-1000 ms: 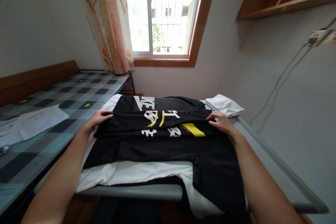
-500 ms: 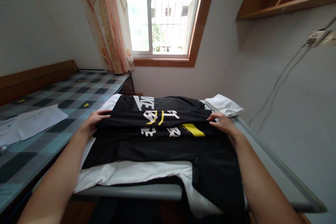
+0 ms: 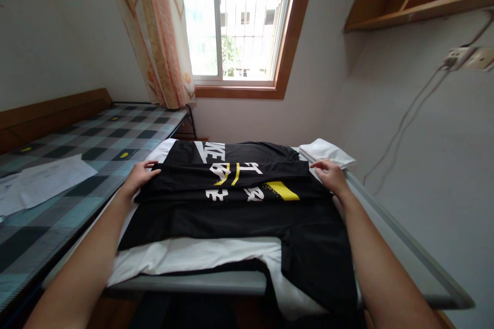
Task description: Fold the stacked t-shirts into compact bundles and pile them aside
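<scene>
A black T-shirt (image 3: pixel 216 221) with white lettering and a yellow patch lies spread on a narrow grey board, part of it folded over in a band across the middle. My left hand (image 3: pixel 141 176) pinches the left end of this band between thumb and fingers. At the opposite end my right hand (image 3: pixel 330 175) has its fingertips on the band's corner. Beneath the T-shirt is a white garment (image 3: pixel 185 257), its edge showing along the front. Another dark garment (image 3: pixel 262 150) with a white printed logo lies behind the band.
A folded white cloth (image 3: pixel 327 152) sits at the board's far right. The grey board (image 3: pixel 216 281) runs along the right wall. To the left is a checked bed (image 3: pixel 146 126) with papers (image 3: pixel 46 180) on it. A window and curtain (image 3: pixel 162 51) are behind.
My right hand has shifted slightly outward and up along the band's right end. My left hand stays by the left end. The T-shirt lies almost the same, and the view has turned slightly.
</scene>
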`<state>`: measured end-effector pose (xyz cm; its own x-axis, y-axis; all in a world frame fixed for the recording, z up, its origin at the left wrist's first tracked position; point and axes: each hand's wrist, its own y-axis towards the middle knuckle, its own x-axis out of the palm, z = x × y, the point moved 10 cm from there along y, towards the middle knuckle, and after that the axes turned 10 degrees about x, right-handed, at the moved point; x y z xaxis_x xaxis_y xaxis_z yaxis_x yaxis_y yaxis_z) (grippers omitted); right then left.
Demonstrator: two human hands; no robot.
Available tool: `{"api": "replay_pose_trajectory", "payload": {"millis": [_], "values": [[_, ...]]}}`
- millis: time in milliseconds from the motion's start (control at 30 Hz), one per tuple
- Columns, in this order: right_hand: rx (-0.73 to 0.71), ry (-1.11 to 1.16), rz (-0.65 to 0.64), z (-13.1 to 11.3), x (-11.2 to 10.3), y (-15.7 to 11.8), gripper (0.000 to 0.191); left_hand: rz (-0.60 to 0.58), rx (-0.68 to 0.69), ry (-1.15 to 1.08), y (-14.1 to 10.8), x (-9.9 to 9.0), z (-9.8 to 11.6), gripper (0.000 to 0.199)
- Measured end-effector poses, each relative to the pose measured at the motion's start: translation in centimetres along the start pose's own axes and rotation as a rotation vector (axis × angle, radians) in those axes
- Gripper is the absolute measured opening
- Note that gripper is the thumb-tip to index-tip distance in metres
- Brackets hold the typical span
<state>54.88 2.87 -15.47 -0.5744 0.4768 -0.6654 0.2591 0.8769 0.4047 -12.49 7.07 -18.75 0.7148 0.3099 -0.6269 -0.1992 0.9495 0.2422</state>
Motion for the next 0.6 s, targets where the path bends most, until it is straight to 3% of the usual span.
{"api": "replay_pose_trajectory", "payload": {"millis": [100,167,233,300,367,433,500,600], "values": [[0.027,0.062,0.143,0.5,-1.7,0.1,0.019,0.088,0.162,0.297,-0.5,-0.6,2.7,0.046],[0.004,0.076,0.063,0.0,-0.9,0.0,0.018,0.081,0.309,0.344,-1.0,0.5,5.4,0.038],[-0.05,0.053,-0.106,-1.1,0.9,-0.4,0.018,-0.035,0.47,0.249,-2.0,3.0,8.1,0.036],[-0.106,-0.004,-0.249,-2.2,2.6,-1.1,0.02,-0.247,0.581,0.142,-3.4,6.3,10.1,0.038],[-0.131,-0.062,-0.309,-2.8,3.5,-1.6,0.019,-0.469,0.605,0.088,-5.1,9.5,11.0,0.038],[-0.129,-0.089,-0.318,-2.9,3.8,-1.8,0.018,-0.611,0.603,0.067,-6.6,11.5,11.4,0.038],[-0.111,-0.075,-0.325,-2.7,3.9,-1.7,0.016,-0.653,0.634,0.055,-7.5,12.3,11.9,0.037],[-0.087,-0.026,-0.332,-2.4,3.9,-1.5,0.014,-0.621,0.698,0.074,-7.9,12.0,12.7,0.031]]}}
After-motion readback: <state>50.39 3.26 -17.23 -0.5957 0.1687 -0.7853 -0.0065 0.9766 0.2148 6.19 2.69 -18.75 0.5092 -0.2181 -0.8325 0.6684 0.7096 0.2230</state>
